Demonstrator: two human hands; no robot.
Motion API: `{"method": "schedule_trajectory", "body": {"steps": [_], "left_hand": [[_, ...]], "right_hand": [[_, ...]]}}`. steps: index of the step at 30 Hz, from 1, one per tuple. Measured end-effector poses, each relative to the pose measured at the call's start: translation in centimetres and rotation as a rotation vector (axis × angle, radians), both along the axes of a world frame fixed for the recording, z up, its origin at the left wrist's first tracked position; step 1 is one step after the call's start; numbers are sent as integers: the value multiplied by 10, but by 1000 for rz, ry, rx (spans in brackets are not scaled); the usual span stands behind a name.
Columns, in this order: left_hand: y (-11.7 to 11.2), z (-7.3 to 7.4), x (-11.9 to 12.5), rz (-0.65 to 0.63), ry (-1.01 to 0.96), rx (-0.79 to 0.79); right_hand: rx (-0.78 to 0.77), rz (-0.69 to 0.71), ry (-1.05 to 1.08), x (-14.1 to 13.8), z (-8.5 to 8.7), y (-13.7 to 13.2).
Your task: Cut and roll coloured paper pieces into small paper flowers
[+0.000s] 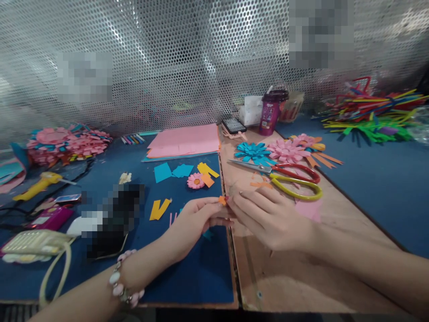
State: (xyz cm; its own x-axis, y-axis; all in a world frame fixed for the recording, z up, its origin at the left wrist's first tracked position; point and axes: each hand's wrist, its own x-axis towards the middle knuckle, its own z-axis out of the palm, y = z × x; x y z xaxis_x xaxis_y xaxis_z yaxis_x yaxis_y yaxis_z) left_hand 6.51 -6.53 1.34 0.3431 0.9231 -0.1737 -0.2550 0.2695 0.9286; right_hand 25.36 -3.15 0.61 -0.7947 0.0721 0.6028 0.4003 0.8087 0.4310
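Observation:
Both my hands meet over the seam between the blue and the bare wood tabletop. My left hand (197, 217) pinches a small orange paper piece (222, 201) between thumb and fingertips. My right hand (273, 219) is closed at the same spot, its fingertips touching the piece's right side; its fingers hide whatever they grip. Just beyond lie a small pink paper flower (195, 180) with an orange centre, yellow paper strips (159, 209) and blue paper squares (163, 172). Scissors (284, 174) with a red and a yellow handle rest open beyond my right hand.
Blue paper flowers (254, 153) and pink paper flowers (288, 150) lie behind the scissors. Pink paper sheets (184, 141) and a purple cup (272, 112) stand near the perforated metal panel (187, 58). At left are a yellow glue gun (40, 185) and a dark phone (112, 223).

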Motion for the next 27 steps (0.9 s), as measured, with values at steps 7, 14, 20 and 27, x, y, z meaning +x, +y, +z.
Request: {"method": "schedule_trajectory", "body": {"steps": [7, 14, 20, 27], "left_hand": [[0, 0, 0, -25, 47, 18], [0, -2, -3, -31, 66, 22], [0, -2, -4, -50, 98, -1], [-3, 3, -1, -44, 41, 1]], "right_hand": [[31, -21, -3, -4, -1, -6], [-598, -23, 379, -6, -6, -1], [-1170, -22, 517, -10, -4, 1], [-1164, 55, 582, -11, -8, -1]]}}
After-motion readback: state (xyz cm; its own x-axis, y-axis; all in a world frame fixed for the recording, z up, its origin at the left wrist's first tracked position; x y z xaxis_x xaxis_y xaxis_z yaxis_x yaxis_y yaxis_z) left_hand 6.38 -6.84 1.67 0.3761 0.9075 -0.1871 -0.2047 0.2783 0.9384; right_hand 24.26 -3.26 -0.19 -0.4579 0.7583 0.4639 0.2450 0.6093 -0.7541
